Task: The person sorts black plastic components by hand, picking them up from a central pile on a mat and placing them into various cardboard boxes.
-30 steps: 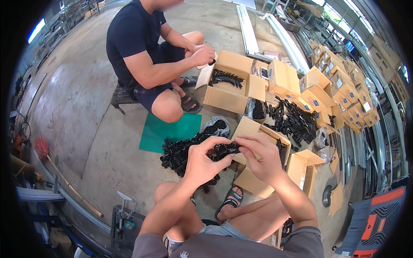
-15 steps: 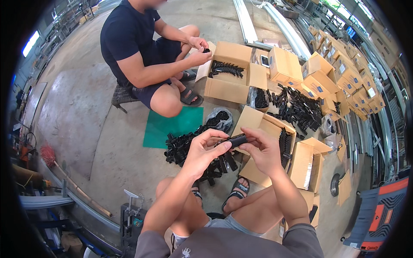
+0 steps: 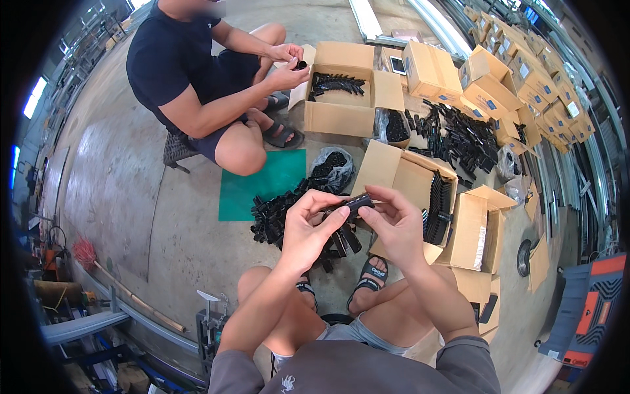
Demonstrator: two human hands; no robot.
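Note:
Both hands meet over the pile, holding one black elongated part [image 3: 358, 205] between them. My left hand [image 3: 308, 226] pinches its left end with thumb and fingers. At the other end, my right hand [image 3: 398, 226] grips it with thumb and fingertips. The part looks glossy and tilts up toward the right; the fingers hide some of it. Beneath the hands lies a heap of similar black parts [image 3: 279, 213], partly on a green mat [image 3: 237, 190]. Right of my right hand, an open cardboard box [image 3: 380, 167] holds a row of black parts [image 3: 438, 207].
A co-worker [image 3: 177, 72] sits at the far left, handling a small black piece [image 3: 300, 65] beside another open box [image 3: 341, 121]. Loose black parts [image 3: 462, 141] spread at the right, before stacked cartons [image 3: 531, 72]. A broom [image 3: 131, 295] lies left; a tool case [image 3: 587, 312] stands right.
The view has shifted slightly with my head. The black part is tilted more steeply, its right end higher, and both hands still hold it. The co-worker still handles a black piece.

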